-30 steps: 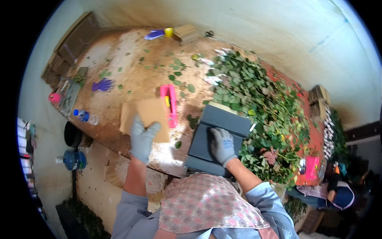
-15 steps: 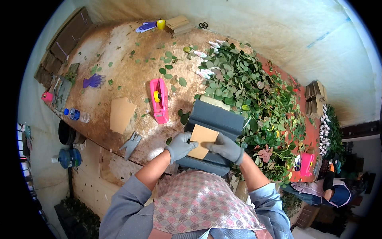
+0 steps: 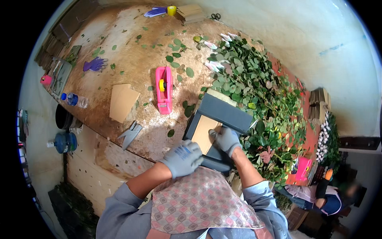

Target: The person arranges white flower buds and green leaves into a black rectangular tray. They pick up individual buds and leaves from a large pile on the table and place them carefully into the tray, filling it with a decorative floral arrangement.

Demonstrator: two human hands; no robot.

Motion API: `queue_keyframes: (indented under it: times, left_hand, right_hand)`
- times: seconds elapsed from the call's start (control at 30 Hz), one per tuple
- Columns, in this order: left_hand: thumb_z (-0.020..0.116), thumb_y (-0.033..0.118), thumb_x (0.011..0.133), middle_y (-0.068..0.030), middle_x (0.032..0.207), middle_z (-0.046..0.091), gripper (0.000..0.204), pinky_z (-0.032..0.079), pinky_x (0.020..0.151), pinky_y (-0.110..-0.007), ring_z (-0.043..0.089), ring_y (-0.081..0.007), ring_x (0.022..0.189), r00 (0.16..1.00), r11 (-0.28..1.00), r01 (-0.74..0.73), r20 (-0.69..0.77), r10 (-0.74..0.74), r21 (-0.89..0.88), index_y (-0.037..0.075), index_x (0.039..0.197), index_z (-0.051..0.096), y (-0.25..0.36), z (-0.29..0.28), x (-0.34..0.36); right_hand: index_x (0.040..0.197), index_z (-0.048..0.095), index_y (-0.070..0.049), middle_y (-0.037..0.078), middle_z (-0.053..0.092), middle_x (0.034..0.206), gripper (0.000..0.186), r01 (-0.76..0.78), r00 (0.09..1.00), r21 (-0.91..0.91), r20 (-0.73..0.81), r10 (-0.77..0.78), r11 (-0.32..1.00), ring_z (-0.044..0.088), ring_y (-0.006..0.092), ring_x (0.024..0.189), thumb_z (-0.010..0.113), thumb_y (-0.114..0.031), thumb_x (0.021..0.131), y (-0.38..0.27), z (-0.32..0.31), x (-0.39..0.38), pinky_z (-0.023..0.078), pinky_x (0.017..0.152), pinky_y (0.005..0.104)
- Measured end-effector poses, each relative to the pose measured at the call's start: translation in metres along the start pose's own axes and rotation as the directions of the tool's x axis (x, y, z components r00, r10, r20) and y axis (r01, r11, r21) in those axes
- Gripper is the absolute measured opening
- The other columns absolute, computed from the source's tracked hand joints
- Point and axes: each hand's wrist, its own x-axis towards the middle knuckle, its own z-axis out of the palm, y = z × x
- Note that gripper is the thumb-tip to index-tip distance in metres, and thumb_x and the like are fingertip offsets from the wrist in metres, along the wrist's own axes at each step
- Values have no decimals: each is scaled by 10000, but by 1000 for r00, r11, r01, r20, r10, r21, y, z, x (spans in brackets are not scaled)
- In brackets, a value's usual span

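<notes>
A tan cardboard piece (image 3: 202, 134) lies in a dark grey trough-shaped holder (image 3: 225, 112) right in front of me, at the table's near edge. My right hand (image 3: 227, 141), in a grey glove, grips the cardboard's right side with its thumb on the top face. Beside the holder's near left end is my left hand (image 3: 182, 158), gloved alike. Its back faces up and its fingers are curled in by the near end of the cardboard; whatever they hold is hidden.
Leafy rose stems (image 3: 254, 91) cover the table right of the holder. Leftward stand a pink tape dispenser (image 3: 164, 91), a stapler (image 3: 130, 134), stacked cardboard sheets (image 3: 122, 102), a purple glove (image 3: 94, 64) and a bottle (image 3: 75, 100). Another person (image 3: 318, 197) is at far right.
The cardboard has gone down into the holder. My left hand has let go of its left edge and moved nearer to me, while my right hand stays on it. The view has shifted slightly.
</notes>
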Motion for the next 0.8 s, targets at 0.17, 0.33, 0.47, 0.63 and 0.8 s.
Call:
queue_keyframes:
  times: [0.17,0.33,0.47,0.63,0.8]
  left_hand:
    - [587,239,878,-86,1324,601,336,432,836,-424,553,-260,1050,991,929,-136,38,131,344,75,1167,637,0,26,4]
    - [558,185,830,-74,1316,622,332,413,780,-406,555,-230,995,992,924,-125,56,113,360,88,1128,669,-3,36,6]
    - [557,195,827,-81,1361,608,340,409,775,-412,551,-238,966,995,942,-96,20,94,321,84,1133,655,-2,35,4]
    - [637,170,778,-66,1350,615,353,412,784,-417,553,-254,932,995,949,-97,5,100,299,106,1125,656,5,30,12]
    - [745,187,705,-45,1304,643,365,424,761,-398,574,-254,890,994,950,-103,-8,110,294,105,1059,707,3,38,14]
  right_hand:
    - [958,735,22,281,721,992,571,-68,996,-153,54,77,986,712,411,931,663,-542,908,-40,-30,-13,549,815,485]
    - [974,685,-12,221,700,861,414,238,940,-345,-155,-305,908,689,398,799,645,-422,932,-65,-43,-33,539,725,485]
    - [1008,600,-56,193,674,898,206,360,840,-196,-357,-408,912,667,404,843,613,-255,958,-87,-99,-5,526,748,481]
    - [1097,601,-60,210,663,1072,197,267,802,-143,-515,-302,953,635,411,1035,594,-162,928,-4,-142,129,516,872,507]
    - [1182,609,-57,200,640,1234,279,7,872,-178,-481,-94,984,601,391,1177,558,-129,918,62,-146,215,493,993,472]
